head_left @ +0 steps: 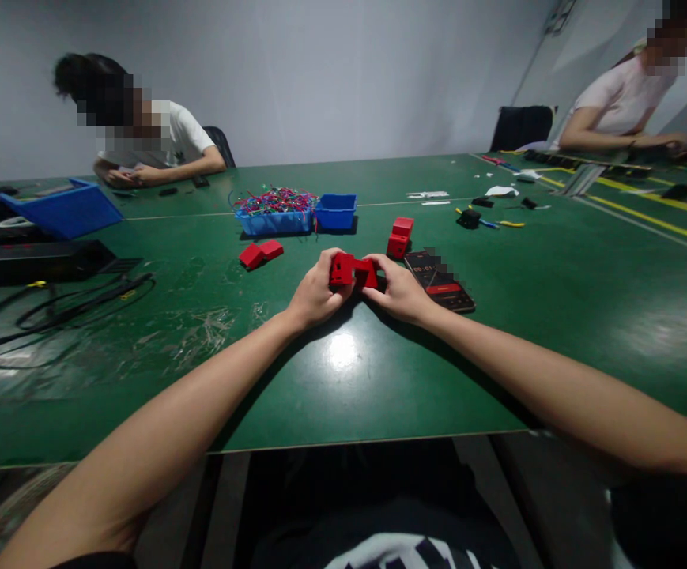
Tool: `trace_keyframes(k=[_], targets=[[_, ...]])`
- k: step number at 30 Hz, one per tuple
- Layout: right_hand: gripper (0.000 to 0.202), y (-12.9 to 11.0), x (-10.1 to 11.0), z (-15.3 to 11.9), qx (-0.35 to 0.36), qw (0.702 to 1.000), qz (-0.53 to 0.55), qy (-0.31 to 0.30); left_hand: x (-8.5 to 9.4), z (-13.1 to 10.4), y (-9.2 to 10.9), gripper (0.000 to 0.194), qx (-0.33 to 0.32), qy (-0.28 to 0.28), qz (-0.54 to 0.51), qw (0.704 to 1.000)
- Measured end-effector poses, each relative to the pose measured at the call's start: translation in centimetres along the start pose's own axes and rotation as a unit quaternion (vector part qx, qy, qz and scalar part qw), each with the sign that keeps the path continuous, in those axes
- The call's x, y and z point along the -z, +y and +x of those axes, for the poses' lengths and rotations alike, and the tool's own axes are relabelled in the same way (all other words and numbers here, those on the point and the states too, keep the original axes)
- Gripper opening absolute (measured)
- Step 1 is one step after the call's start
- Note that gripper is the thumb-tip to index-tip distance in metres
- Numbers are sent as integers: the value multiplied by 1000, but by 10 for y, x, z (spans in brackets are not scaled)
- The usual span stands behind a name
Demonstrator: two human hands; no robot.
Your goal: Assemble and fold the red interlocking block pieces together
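Note:
My left hand [318, 289] is closed on a red plastic block [341, 270] with small dark openings in its face. A second red plastic piece [368, 273], angled, sits in the closed fingers of my right hand [398, 289]. The two pieces are side by side just above the table; whether they are joined I cannot tell. Beyond my right hand a stepped red block [400, 238] stands on the table. Two red blocks [261, 254] lie end to end past my left hand. A phone with a timer on its screen [443, 283] lies beside my right hand.
A blue bin [275, 224] heaped with coloured wires stands beside another blue bin [336, 212]. Black cables [52, 316] and a tilted blue tray [62, 209] are at left. Pliers-like blue-yellow handles [497, 224] lie at right. Two people sit across the green table [343, 395].

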State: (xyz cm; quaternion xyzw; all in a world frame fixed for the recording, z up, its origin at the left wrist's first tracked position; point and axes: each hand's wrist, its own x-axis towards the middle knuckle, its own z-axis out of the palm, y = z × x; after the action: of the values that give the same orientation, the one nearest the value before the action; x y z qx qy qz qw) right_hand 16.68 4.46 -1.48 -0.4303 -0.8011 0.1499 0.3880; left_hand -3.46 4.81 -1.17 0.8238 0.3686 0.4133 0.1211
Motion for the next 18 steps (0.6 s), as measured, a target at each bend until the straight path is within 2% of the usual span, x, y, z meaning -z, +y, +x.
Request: trace_keyframes(k=[9,18], targets=[[41,1,0,0,-1,999,-14,31,-1,1,-4,42,73,-35,31,996],[41,-6,1,-2,-3,999,11,48,0,0,-8,42,88,-52,70,992]])
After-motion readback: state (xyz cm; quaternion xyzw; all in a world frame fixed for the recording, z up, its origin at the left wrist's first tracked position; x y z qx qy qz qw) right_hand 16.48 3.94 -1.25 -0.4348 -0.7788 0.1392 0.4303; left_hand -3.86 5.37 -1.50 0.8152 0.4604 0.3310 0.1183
